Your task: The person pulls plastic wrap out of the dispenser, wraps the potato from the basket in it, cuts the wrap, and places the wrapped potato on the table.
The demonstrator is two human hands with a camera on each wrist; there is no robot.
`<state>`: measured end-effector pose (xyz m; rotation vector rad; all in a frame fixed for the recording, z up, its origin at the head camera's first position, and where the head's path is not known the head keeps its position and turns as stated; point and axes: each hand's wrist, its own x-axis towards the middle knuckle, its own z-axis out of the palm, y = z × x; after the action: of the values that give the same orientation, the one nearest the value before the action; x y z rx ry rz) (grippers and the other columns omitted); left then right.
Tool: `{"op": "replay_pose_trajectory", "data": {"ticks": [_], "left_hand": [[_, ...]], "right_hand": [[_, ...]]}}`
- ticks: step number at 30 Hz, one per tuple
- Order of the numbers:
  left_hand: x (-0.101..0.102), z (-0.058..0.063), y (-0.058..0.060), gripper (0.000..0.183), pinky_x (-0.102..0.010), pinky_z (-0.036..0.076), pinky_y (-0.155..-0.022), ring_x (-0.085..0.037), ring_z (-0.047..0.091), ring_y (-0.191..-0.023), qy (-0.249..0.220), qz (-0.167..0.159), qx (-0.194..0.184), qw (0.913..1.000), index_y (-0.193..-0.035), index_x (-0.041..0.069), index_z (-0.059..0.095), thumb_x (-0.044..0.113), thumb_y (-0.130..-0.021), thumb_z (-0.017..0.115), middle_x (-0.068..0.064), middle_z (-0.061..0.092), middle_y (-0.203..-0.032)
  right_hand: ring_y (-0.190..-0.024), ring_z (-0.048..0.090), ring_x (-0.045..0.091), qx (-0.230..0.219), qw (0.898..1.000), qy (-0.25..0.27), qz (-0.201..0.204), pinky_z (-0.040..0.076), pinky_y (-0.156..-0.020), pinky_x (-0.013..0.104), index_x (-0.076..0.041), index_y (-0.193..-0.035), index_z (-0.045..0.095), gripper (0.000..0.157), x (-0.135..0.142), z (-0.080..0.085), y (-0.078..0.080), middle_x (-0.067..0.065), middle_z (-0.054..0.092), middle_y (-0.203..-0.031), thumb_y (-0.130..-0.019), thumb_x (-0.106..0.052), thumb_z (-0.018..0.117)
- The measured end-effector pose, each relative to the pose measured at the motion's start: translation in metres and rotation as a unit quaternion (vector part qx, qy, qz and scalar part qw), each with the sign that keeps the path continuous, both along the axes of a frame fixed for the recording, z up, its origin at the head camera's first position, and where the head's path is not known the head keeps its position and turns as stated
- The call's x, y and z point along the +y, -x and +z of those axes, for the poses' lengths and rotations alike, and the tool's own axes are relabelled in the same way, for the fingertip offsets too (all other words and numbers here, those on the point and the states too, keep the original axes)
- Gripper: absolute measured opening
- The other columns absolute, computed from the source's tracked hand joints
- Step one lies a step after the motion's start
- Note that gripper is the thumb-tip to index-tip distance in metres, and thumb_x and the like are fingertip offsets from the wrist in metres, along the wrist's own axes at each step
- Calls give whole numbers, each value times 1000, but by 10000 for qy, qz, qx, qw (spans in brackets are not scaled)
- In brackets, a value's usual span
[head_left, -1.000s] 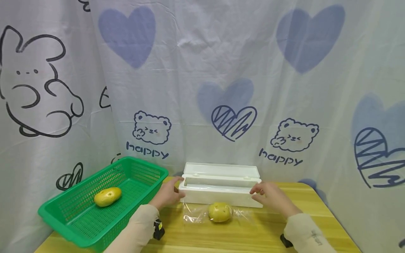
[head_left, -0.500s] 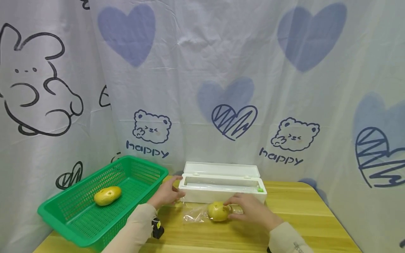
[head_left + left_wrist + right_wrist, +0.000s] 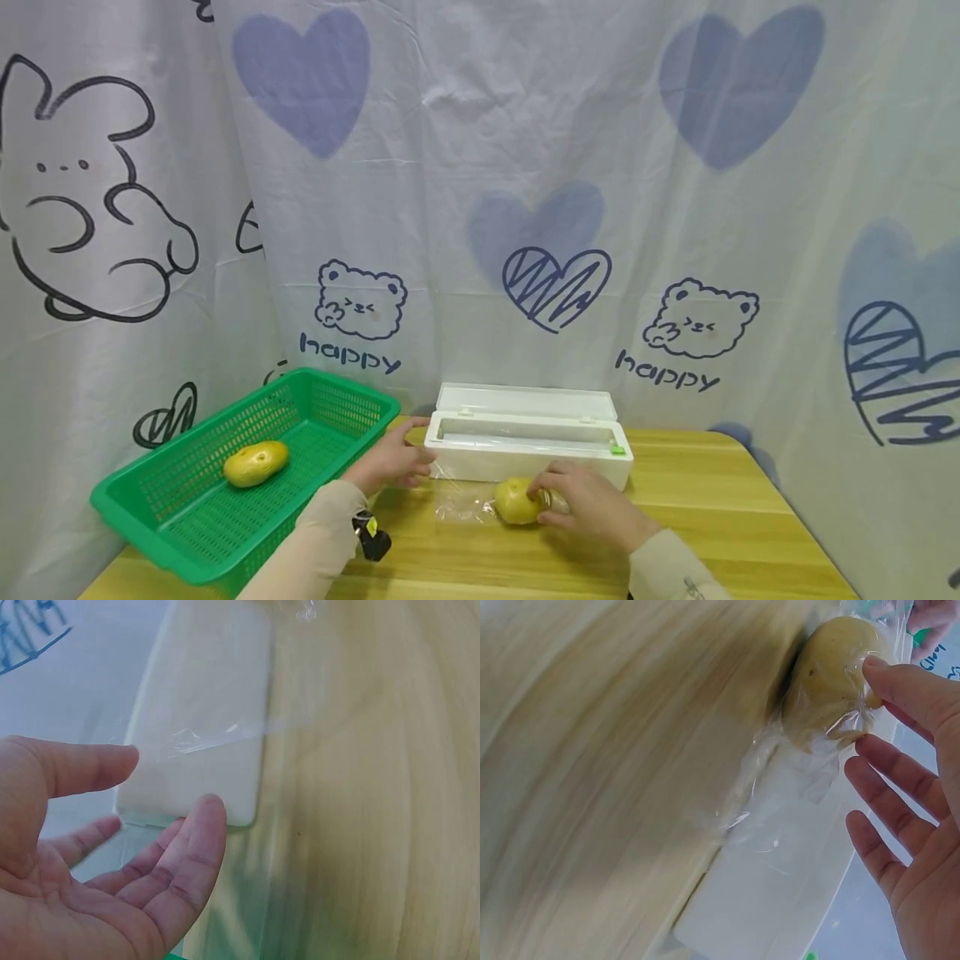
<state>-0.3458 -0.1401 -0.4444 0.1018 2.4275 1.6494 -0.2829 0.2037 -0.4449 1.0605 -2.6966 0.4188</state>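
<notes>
A yellow potato (image 3: 515, 502) lies in clear plastic wrap (image 3: 459, 505) in front of a white plastic-wrap dispenser box (image 3: 480, 463), whose lid stands up. My right hand (image 3: 592, 505) is at the potato's right side. In the right wrist view, its thumb and a finger pinch the film-covered potato (image 3: 825, 682), while the other fingers stay extended. My left hand (image 3: 392, 459) is beside the box's left end. In the left wrist view, its thumb and fingers (image 3: 202, 847) are spread apart with nothing held; whether they touch the box I cannot tell.
A green basket (image 3: 172, 558) stands on the left with one yellow potato (image 3: 256, 464) in it. A small green piece (image 3: 618, 450) sits at the box's right front edge. The wooden table (image 3: 720, 517) meets a printed curtain (image 3: 480, 150) behind.
My right hand has moved left and down from the box's right end to the potato. The left hand has drawn back slightly from the box's left end.
</notes>
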Motion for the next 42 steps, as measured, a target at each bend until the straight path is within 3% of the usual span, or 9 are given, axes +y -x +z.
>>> {"op": "replay_pose_trajectory", "data": {"ticks": [3,6,9,12,17,20,23,30,42], "left_hand": [[1,1,-3,66,-39,65,-73,-31,73,-91,234,159,245,9993,-159,5,42,8,-99,70,-23,67,-115],[7,3,-12,55,-39,61,-71,-28,69,-85,1205,352,1422,9818,-144,-3,56,9,-95,76,-21,69,-104],[21,10,-28,35,-39,56,-71,-25,64,-81,2029,558,2814,9362,-121,-2,65,7,-90,80,-17,69,-94],[42,16,-46,23,-35,58,-72,-23,65,-81,2213,48,3861,8955,-108,4,67,4,-90,81,-13,68,-92],[70,14,-67,22,-27,61,-78,-16,70,-88,2797,-1379,4679,8269,-111,10,73,13,-92,84,-4,73,-100],[79,5,-67,27,-25,61,-83,-13,71,-93,3201,-1726,4675,8057,-116,10,76,18,-92,85,-1,75,-106],[85,-2,-63,31,-24,61,-88,-13,72,-97,3442,-1844,4505,8028,-120,10,76,19,-92,85,-1,75,-112],[89,-7,-59,42,-28,62,-93,-16,72,-102,3501,-1763,4210,8180,-124,8,74,21,-88,89,-3,74,-117],[94,-17,-50,38,-27,61,-83,-13,70,-91,3257,-1730,4073,8355,-117,10,71,17,-85,91,-2,75,-105]], "right_hand": [[-105,68,12,10,10000,42,-6,60,-98,40,-19,-116,77,30,-1,0,0,-5,73,-114,-89,-25,88],[-103,67,10,36,10000,58,-54,60,-97,39,-20,-116,78,29,-2,-1,0,-6,72,-112,-89,-26,87],[-103,66,10,129,9999,36,-76,60,-96,39,-22,-116,78,29,-2,-3,0,-7,72,-112,-89,-27,87],[-104,66,10,209,9996,66,-166,59,-96,40,-22,-117,77,30,-2,-4,0,-7,71,-112,-90,-28,86],[-103,67,12,509,9985,53,-206,59,-96,41,-22,-116,77,31,-2,-4,0,-6,73,-111,-88,-28,88],[-101,67,12,617,9980,17,-168,59,-95,41,-21,-115,78,31,-3,-6,2,-6,74,-110,-87,-28,89],[-103,68,13,544,9982,-2,-261,59,-96,42,-21,-116,77,32,-4,-8,2,-6,74,-112,-87,-31,89],[-109,68,16,316,9984,34,-464,58,-101,47,-22,-117,75,37,-6,-11,5,-7,74,-116,-85,-34,90],[-107,68,16,242,9982,351,-423,59,-98,46,-20,-116,74,41,-9,-16,7,-5,74,-116,-81,-27,93]]}}
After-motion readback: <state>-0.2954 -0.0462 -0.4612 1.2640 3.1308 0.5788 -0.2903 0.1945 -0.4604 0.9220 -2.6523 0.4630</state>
